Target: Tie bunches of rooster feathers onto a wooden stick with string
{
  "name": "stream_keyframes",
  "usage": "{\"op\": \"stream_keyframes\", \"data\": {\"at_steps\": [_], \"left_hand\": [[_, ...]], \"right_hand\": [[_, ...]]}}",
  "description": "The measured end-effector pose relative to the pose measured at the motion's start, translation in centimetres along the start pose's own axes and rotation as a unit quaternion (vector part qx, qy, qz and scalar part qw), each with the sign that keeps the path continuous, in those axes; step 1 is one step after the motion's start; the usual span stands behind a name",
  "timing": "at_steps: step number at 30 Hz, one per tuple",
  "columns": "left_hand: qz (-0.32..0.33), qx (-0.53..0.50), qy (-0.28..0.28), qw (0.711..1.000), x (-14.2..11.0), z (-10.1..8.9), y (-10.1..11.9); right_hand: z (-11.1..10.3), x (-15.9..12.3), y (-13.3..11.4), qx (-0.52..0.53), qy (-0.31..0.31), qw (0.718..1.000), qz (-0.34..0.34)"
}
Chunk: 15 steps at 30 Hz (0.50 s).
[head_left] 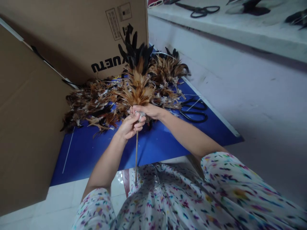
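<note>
A feather duster (pixel 137 86) with brown and black feathers points away from me above the blue table. Its thin stick (pixel 136 153) runs down toward my lap. My left hand (pixel 131 125) is closed round the stick just below the feathers. Against it, my right hand (pixel 147 111) is closed at the base of the feathers, where a small greyish-white tuft (pixel 141 114) shows between the fingers. Exactly what the right fingertips pinch is partly hidden. Loose brown feathers (pixel 96 99) lie in a heap behind and to the left of the hands.
Black-handled scissors (pixel 194 110) lie on the blue table (pixel 96 156), right of my hands. More feathers (pixel 168 68) are piled at the back. Tall cardboard boxes (pixel 72 38) stand left and behind. A ledge (pixel 227 28) on the right carries another pair of scissors (pixel 201 10).
</note>
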<state>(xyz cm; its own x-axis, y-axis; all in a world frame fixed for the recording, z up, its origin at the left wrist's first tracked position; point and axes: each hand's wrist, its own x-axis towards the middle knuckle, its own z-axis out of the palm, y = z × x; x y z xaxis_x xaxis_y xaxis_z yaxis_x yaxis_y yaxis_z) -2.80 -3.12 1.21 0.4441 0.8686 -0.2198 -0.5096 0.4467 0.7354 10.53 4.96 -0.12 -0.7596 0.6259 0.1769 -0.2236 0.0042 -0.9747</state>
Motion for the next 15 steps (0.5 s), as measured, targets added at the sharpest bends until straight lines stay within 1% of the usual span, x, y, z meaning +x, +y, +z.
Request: {"op": "stream_keyframes", "data": {"at_steps": [2,5,9,12,13,15], "left_hand": [[-0.004,0.017,0.001,1.0,-0.1,-0.1,-0.1],[-0.006,0.043,0.014,0.999,-0.2,-0.1,-0.3],[0.003,0.073,0.039,0.997,-0.4,-0.1,-0.4],[0.018,0.087,0.066,0.994,-0.6,-0.1,-0.3],[0.025,0.087,0.078,0.993,-0.6,-0.2,-0.2],[0.043,0.085,0.103,0.99,-0.6,-0.4,0.1]], "right_hand": [[-0.2,0.0,0.2,-0.002,-0.017,1.0,0.006],[-0.1,0.0,0.5,-0.006,-0.022,0.999,0.022],[0.7,0.1,0.6,0.015,-0.017,0.999,0.036],[1.1,0.1,0.1,0.027,0.035,0.998,0.041],[0.9,0.0,-0.3,0.011,0.058,0.997,0.049],[0.0,-0.6,-1.5,-0.059,0.098,0.991,0.067]]}}
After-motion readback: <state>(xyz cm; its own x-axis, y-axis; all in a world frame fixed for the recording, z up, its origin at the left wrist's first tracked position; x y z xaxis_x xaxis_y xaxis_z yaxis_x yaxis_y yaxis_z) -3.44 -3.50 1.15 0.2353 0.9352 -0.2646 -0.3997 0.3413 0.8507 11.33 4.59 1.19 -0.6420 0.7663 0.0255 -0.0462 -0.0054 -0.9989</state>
